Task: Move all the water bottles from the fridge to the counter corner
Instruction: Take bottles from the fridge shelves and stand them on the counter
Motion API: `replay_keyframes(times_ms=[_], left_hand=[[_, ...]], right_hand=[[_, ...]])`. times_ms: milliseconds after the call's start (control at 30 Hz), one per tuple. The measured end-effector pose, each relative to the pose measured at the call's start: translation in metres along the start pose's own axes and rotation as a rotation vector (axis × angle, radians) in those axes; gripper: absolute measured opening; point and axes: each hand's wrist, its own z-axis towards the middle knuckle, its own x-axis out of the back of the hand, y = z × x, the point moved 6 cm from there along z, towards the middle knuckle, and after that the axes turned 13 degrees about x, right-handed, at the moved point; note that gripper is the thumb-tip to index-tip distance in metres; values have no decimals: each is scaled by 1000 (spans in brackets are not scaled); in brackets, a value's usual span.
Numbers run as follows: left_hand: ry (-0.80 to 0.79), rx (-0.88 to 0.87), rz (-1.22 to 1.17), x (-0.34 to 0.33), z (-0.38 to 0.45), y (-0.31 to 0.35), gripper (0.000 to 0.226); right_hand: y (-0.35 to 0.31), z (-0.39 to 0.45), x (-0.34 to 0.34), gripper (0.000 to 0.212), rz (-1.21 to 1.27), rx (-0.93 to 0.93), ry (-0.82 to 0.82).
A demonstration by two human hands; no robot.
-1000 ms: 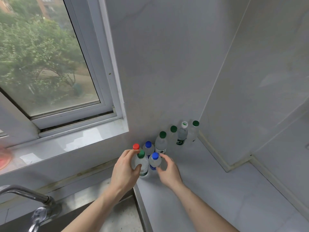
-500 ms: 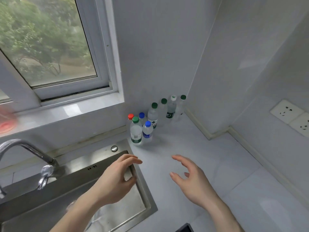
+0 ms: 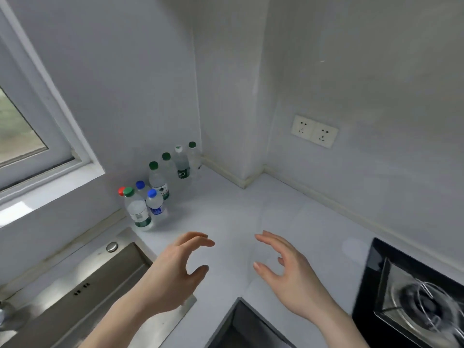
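Note:
Several clear water bottles stand upright along the wall in the counter corner [image 3: 226, 197]. Nearest are a green-capped bottle [image 3: 138, 209] and a small blue-capped bottle [image 3: 155, 204], with a red-capped one [image 3: 121, 190] behind them. Further back stand more green-capped bottles [image 3: 158, 179] and a white-capped bottle [image 3: 181, 164]. My left hand [image 3: 173, 272] and my right hand [image 3: 283, 270] hover above the counter in front of the bottles, fingers loosely curved, holding nothing. Both hands are well apart from the bottles. The fridge is out of view.
A steel sink [image 3: 82, 285] lies at the lower left. A black gas hob [image 3: 416, 297] sits at the lower right. A window [image 3: 22, 131] is at the left and a double wall socket [image 3: 313, 130] on the right wall.
Both hands let go of the two front bottles and drew back toward me. The view swung right, bringing the hob and socket into sight.

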Motion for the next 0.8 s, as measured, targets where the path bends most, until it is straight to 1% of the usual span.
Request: replay_keyframes(times_ms=[33, 67, 100, 133, 167, 233, 333, 400, 433, 533, 600, 667, 800], left_hand=[[-12, 5, -6, 3, -5, -5, 40], [-121, -150, 72, -49, -11, 65, 40], [-148, -180, 106, -59, -11, 76, 40], [-126, -177, 87, -56, -13, 79, 41], [-138, -179, 43, -57, -12, 85, 41], [-148, -249, 74, -81, -22, 120, 41], [-254, -329, 47, -115, -52, 172, 40], [-302, -403, 47, -138, -74, 203, 40], [-327, -405, 43, -145, -79, 209, 40], [-391, -497, 49, -184, -111, 242, 39], [-438, -528, 43, -206, -126, 258, 39], [-472, -613, 47, -228, -143, 277, 38], [-609, -772, 86, -271, -172, 327, 39]], right_hand=[[5, 4, -2, 49, -24, 2, 18], [25, -79, 51, 49, -33, -119, 182], [31, -93, 59, 49, -27, -126, 210], [33, -97, 58, 49, 4, -106, 202], [37, -104, 60, 49, -38, -96, 228], [43, -143, 80, 50, -20, -149, 279], [53, -208, 107, 52, -17, -222, 411], [55, -248, 114, 52, 20, -268, 456], [54, -260, 117, 52, 26, -267, 481], [55, -329, 133, 51, 26, -339, 589], [58, -371, 141, 51, 3, -375, 661], [60, -412, 148, 51, 0, -446, 727], [55, -486, 160, 51, -6, -538, 925]])
